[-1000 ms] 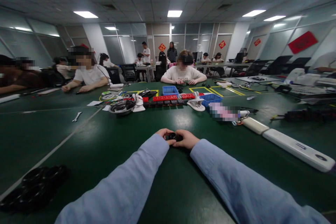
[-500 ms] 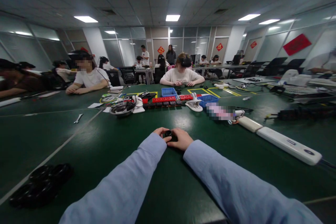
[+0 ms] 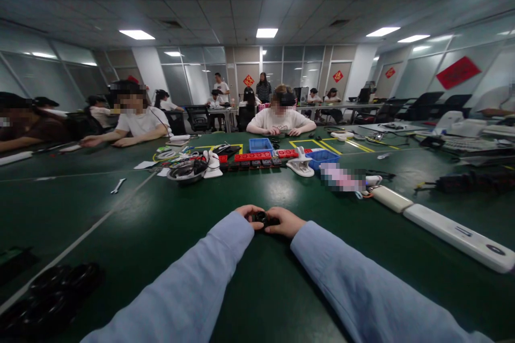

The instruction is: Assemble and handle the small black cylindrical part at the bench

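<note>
Over the green table, in the head view, my hands meet around a small black round part [image 3: 260, 218] with an opening facing up. My left hand [image 3: 247, 215] curls its fingers and thumb about the part's left side. From the other side, my right hand [image 3: 285, 222] closes fingers and thumb on its dark right portion; whether that is one piece or a second one, I cannot tell. Several glossy black round parts [image 3: 52, 295] lie in a blurred cluster at the lower left, apart from both hands.
A wrench [image 3: 118, 186] lies at left. Ahead are a metal bowl with cables [image 3: 185, 170], a white clamp [image 3: 301, 163], a row of red pieces [image 3: 257, 156] and blue bins [image 3: 260, 145]. A long white bar-shaped device [image 3: 458, 236] lies at right. A person [image 3: 281, 118] sits opposite.
The view has shifted slightly, so hands and table things sit lower. My right hand has drawn back a little, showing more of the dark part. A co-worker at left has stretched out an arm.
</note>
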Demonstrator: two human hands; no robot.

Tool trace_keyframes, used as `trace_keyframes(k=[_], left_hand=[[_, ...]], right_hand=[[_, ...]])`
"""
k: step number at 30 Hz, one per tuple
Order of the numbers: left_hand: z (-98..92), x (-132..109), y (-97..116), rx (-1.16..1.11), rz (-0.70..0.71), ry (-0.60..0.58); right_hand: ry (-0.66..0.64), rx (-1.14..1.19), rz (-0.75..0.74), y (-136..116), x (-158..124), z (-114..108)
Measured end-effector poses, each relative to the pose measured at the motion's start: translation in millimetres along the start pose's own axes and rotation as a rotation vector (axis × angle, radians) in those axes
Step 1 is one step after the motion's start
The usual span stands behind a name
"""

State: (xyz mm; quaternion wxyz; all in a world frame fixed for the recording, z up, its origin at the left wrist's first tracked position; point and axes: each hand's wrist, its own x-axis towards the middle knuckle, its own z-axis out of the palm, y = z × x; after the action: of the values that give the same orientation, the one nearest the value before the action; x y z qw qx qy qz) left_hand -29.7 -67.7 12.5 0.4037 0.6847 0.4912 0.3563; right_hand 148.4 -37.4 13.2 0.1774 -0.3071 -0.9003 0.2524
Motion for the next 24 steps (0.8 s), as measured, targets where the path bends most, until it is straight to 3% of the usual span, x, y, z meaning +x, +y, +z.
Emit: trace_keyframes(k=[8,16,20,24], left_hand=[[1.5,-0.8,2.4,-0.009,0.016,0.011],[5.7,-1.7,2.3,0.027,-0.002,0.104],[15.5,-4.1,6.5,0.106,-0.022,0.246],[27.4,-4.5,11.7,0.293,-0.053,0.450]], right_hand=[[-0.002,0.061,0.044,-4.3,-0.9,-1.6],[-0.016,0.143,0.099,-4.8,-0.6,-0.9],[0.045,0.070,0.173,-8.8,-2.9,2.4],[0.185,-0.177,0.307,-22.5,-3.3,9.3]])
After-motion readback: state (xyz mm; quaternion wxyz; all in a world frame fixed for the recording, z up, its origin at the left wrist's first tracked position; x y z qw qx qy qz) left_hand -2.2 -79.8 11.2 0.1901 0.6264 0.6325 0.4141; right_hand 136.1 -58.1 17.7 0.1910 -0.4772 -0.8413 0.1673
